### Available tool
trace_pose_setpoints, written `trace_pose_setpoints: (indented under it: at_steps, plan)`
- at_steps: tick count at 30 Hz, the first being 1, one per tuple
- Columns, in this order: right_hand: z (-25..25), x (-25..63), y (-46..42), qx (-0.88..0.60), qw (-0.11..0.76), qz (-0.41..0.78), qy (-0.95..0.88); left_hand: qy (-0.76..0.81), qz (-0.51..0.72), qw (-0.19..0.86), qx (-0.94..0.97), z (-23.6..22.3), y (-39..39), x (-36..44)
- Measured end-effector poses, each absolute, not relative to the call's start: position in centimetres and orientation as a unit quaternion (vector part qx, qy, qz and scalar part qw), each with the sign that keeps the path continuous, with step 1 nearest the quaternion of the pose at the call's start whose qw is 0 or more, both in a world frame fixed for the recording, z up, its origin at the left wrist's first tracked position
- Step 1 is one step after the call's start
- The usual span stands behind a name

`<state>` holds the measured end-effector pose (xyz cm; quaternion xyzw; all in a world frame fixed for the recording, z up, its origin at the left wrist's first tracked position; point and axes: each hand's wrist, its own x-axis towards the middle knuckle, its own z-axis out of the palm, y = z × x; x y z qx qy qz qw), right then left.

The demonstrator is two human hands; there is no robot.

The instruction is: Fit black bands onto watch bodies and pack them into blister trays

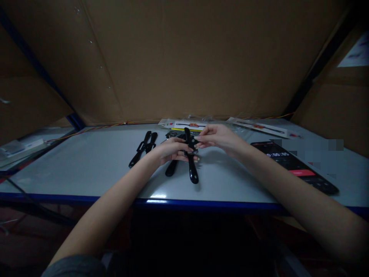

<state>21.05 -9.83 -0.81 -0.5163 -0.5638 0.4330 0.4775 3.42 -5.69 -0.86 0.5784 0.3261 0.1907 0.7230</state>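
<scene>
My left hand (174,149) is closed around the middle of a black spokeshave (193,169), which is held just above the table with one handle toward me and the other pointing away. At its middle, the thumb and fingers of my right hand (211,136) are pinched together against the right side; any small part between them is too small to make out. Under my left hand another black spokeshave (171,168) lies on the table, partly covered. To the left, two more black spokeshaves (139,150) lie side by side.
The grey tabletop (95,161) has a blue front edge. Packaged tools (187,125) lie at the back, with another long package (259,127) to the right. A phone (296,167) showing a timer lies beneath my right forearm's side. A cardboard wall (184,61) stands behind.
</scene>
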Motion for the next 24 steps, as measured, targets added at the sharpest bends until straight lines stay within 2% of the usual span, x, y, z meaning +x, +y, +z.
trace_pose_setpoints:
  at_steps: [2, 8, 14, 19, 21, 24]
  plan:
    - [-1.0, 20.81, -9.78, -0.532, 0.456, 0.407, -0.585, 0.321, 0.191, 0.726, 0.578, -0.77, -5.7, 3.46]
    - [-1.46, 20.82, -9.12, -0.54, 0.391, 0.227, -0.71, 0.343, 0.217, 0.721, 0.562, -0.77, -5.92, 3.42]
    - [-1.26, 21.25, -9.21, -0.524, 0.357, 0.201, -0.747, 0.353, 0.224, 0.715, 0.56, -0.86, -5.85, 3.33]
    - [-1.25, 21.46, -9.19, -0.568, 0.374, 0.13, -0.721, 0.34, 0.207, 0.723, 0.564, -1.06, -5.65, 3.4]
    - [-1.14, 21.42, -9.25, -0.591, 0.376, 0.157, -0.696, 0.336, 0.208, 0.73, 0.558, -1.11, -5.63, 3.48]
    - [-0.84, 21.08, -9.43, -0.591, 0.392, 0.277, -0.648, 0.334, 0.209, 0.732, 0.555, -1.1, -5.62, 3.59]
